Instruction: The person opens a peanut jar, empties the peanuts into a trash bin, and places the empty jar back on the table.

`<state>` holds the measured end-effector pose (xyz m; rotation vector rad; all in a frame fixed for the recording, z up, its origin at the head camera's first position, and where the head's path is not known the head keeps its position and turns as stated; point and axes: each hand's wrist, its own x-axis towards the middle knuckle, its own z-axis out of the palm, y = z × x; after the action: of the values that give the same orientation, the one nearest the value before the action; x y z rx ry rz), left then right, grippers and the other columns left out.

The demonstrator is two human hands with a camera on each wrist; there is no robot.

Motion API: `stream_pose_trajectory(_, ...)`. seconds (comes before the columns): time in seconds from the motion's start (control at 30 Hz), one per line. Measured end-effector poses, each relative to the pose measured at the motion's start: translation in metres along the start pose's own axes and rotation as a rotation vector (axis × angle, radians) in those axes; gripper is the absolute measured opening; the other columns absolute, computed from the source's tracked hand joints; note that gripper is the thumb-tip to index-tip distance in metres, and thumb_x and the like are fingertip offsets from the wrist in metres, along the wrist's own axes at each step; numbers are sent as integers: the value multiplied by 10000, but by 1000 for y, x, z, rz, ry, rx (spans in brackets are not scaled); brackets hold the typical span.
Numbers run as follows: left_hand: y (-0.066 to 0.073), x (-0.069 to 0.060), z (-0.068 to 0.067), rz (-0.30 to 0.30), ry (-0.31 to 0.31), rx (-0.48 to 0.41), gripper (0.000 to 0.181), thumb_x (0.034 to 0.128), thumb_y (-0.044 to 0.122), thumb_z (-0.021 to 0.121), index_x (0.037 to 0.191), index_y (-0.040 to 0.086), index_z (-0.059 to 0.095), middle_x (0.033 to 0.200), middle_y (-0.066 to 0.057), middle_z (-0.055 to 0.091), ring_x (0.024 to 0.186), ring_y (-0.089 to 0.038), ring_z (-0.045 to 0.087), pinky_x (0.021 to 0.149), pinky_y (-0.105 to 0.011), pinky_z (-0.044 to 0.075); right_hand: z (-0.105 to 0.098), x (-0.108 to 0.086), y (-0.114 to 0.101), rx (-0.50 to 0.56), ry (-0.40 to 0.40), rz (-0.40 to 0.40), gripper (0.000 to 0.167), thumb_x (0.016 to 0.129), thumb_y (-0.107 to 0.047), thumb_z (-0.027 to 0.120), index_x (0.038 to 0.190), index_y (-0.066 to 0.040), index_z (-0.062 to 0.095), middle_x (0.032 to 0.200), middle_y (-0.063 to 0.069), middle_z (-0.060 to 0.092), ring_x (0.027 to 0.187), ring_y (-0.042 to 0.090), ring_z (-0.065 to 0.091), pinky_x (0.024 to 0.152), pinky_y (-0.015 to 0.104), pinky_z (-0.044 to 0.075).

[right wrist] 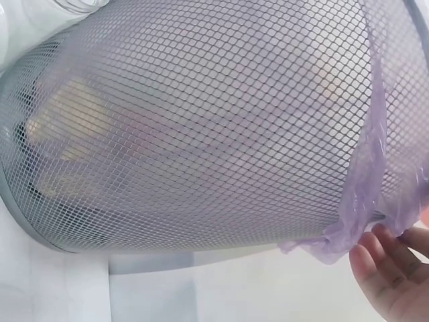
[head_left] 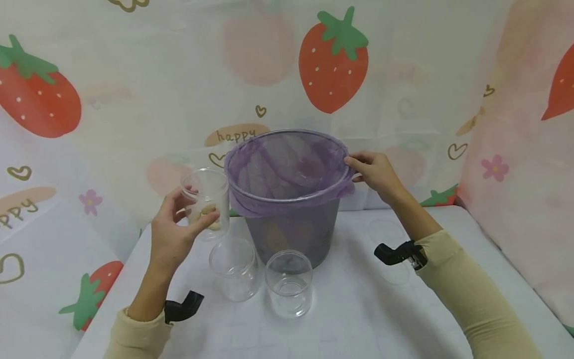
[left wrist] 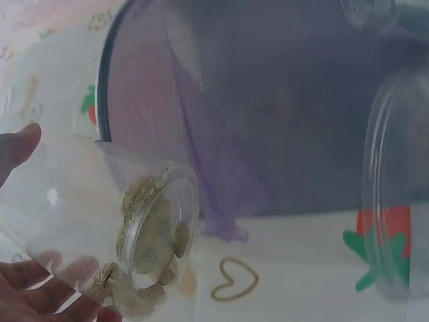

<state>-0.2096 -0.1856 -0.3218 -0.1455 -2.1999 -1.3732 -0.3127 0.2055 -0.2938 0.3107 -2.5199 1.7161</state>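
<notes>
My left hand [head_left: 172,237] grips a clear plastic jar [head_left: 207,192] just left of the bin's rim. Several light brown pieces [left wrist: 157,235] lie at the jar's bottom; their exact kind is unclear. A grey mesh waste bin [head_left: 291,234] stands upright on the table, lined with a thin purple bag [head_left: 287,202] folded over its rim. At the bin's right side, my right hand [head_left: 378,174] pinches the rim and bag edge between thumb and fingers. The right wrist view shows that hand's fingertips [right wrist: 379,231] against the gathered bag.
Two clear jars without lids, a left one [head_left: 234,271] and a right one [head_left: 289,284], stand on the white table [head_left: 350,324] before the bin. Faint clear round lids [head_left: 394,273] lie to the right. Yellowish lumps [right wrist: 70,117] show through the lower mesh.
</notes>
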Motion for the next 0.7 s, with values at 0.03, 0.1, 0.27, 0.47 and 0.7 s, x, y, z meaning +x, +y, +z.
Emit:
stream_pose_trajectory(0.03,-2,6,-2,-2,2,20,576,759,159,833,1258,85,556,1100,52,600,1068,-89,553,940,-220,434,0,0,-1,1,-2,0,474,987,-311,568,1293,50,570,1023,-13,613,840,-3,601,753,186,570)
stream_pose_trajectory(0.1,-6,18,-6,8,-2,68,560,769,211,832,1237,86,551,1105,-26,604,1086,-124,548,938,-272,425,0,0,-2,5,-4,1,471,988,-308,567,1292,52,570,1020,-14,614,840,-2,603,753,187,571)
stream_pose_trajectory(0.27,-17,48,-13,62,-47,171,588,781,295,824,1235,61,532,1180,-145,621,1162,-255,559,932,-377,416,-1,0,-2,16,1,3,458,992,-294,564,1282,59,571,994,-33,607,824,-1,613,747,188,573)
stream_pose_trajectory(0.47,-21,78,-20,111,-102,250,725,756,302,841,1343,35,510,1300,-209,588,1214,-364,541,981,-535,434,0,0,-1,28,-2,13,457,993,-288,562,1278,68,567,959,-61,600,816,1,610,740,185,572)
stream_pose_trajectory(0.7,-11,100,-23,249,-119,421,812,705,284,868,1381,24,500,1291,-266,584,1176,-444,533,959,-610,434,1,1,-2,35,-3,15,434,997,-257,556,1271,80,564,943,-69,594,799,3,608,730,186,574)
